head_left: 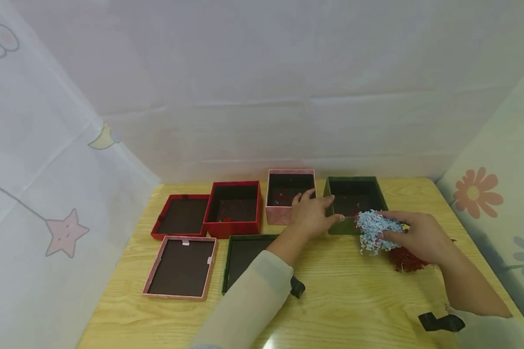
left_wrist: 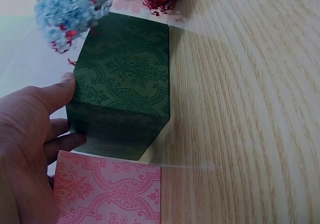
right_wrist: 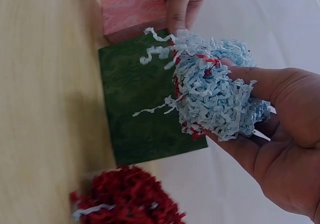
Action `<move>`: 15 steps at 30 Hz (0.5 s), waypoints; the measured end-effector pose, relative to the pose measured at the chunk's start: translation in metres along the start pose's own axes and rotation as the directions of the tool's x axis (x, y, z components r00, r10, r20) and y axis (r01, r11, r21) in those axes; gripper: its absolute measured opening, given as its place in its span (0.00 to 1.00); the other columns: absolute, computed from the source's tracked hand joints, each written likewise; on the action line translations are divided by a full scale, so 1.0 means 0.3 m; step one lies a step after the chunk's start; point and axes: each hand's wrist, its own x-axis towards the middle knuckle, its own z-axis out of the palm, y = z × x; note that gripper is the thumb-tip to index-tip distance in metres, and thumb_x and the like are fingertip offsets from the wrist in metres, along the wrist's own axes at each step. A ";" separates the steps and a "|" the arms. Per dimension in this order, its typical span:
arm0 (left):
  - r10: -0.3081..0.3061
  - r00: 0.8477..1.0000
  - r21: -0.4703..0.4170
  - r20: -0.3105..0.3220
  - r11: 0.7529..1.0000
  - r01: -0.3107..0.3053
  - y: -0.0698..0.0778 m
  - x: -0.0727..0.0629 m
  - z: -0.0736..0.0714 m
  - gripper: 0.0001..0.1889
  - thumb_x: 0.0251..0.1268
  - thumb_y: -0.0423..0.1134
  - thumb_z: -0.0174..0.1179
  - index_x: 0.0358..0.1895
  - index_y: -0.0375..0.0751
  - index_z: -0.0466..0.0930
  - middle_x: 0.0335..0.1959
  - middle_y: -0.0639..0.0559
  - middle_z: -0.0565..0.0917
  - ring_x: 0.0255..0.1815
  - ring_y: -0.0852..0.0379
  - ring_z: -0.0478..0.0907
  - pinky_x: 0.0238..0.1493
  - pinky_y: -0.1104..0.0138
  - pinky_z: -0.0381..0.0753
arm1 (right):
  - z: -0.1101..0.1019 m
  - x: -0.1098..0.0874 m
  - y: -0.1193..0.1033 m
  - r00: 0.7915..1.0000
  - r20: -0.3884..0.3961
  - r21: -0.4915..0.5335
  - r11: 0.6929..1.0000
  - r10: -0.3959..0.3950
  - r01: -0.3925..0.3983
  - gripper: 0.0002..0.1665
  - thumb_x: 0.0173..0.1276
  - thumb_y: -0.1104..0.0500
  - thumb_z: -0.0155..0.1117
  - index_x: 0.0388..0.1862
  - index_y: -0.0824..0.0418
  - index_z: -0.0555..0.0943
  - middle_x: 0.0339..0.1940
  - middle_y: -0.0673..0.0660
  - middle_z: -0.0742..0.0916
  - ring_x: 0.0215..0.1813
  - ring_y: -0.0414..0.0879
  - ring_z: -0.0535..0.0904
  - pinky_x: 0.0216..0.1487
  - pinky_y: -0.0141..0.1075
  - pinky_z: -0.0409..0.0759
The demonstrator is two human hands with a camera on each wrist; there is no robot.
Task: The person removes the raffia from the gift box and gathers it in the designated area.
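Observation:
A clump of light blue shredded paper [head_left: 379, 231] with red strands in it is pinched between the thumb and fingers of my right hand [head_left: 424, 238]. It hangs at the front right corner of a green patterned box [left_wrist: 125, 69], level with the rim. Loose strands trail from it in the right wrist view. My left hand [head_left: 311, 213] holds the green box by its front left corner, thumb at the front rim and fingers against the left side. Part of that hand passes in front of the pink box [head_left: 280, 215]. Red shredded paper [right_wrist: 131, 196] lies in a heap on the table below my right hand.
A red box [head_left: 232, 228] stands left of the pink one, with red bits inside. Three lids lie to the left: a red lid [head_left: 181, 217], a pink lid [head_left: 176, 269] and a green lid [head_left: 244, 252], partly behind my left sleeve. A pale curtain [head_left: 288, 97] hangs behind the wooden table [head_left: 345, 291].

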 end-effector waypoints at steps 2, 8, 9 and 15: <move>0.001 1.000 0.005 0.004 1.000 -0.001 -0.001 0.000 -0.001 0.39 0.66 0.77 0.52 0.78 0.70 0.66 0.73 0.70 0.73 0.84 0.50 0.51 0.81 0.45 0.48 | 0.011 -0.007 0.011 1.000 0.010 0.009 1.000 0.019 -0.019 0.36 0.71 0.44 0.72 0.73 0.59 0.78 0.18 0.57 0.80 0.12 0.41 0.57 0.16 0.37 0.65; -0.002 1.000 0.016 0.020 1.000 0.002 0.002 -0.001 -0.004 0.39 0.66 0.77 0.49 0.79 0.70 0.65 0.73 0.70 0.72 0.84 0.50 0.51 0.81 0.46 0.48 | 0.057 -0.020 0.058 0.998 0.024 0.036 0.998 0.058 -0.058 0.37 0.69 0.47 0.75 0.72 0.59 0.78 0.16 0.51 0.73 0.13 0.40 0.58 0.15 0.36 0.65; -0.002 1.000 0.019 0.019 1.000 0.002 0.002 -0.002 -0.005 0.39 0.66 0.77 0.49 0.79 0.70 0.65 0.73 0.70 0.72 0.84 0.50 0.51 0.81 0.45 0.48 | 0.066 -0.021 0.065 0.998 0.025 0.042 0.997 0.060 -0.061 0.36 0.69 0.47 0.75 0.72 0.60 0.78 0.17 0.53 0.74 0.13 0.40 0.59 0.15 0.36 0.66; -0.007 1.000 0.024 0.025 1.000 0.006 0.005 -0.006 -0.013 0.39 0.66 0.77 0.49 0.79 0.70 0.65 0.73 0.70 0.72 0.84 0.50 0.51 0.81 0.46 0.48 | 0.122 -0.021 0.099 0.997 0.029 0.029 0.997 0.069 -0.070 0.36 0.69 0.45 0.74 0.71 0.60 0.79 0.18 0.53 0.76 0.15 0.41 0.63 0.17 0.36 0.66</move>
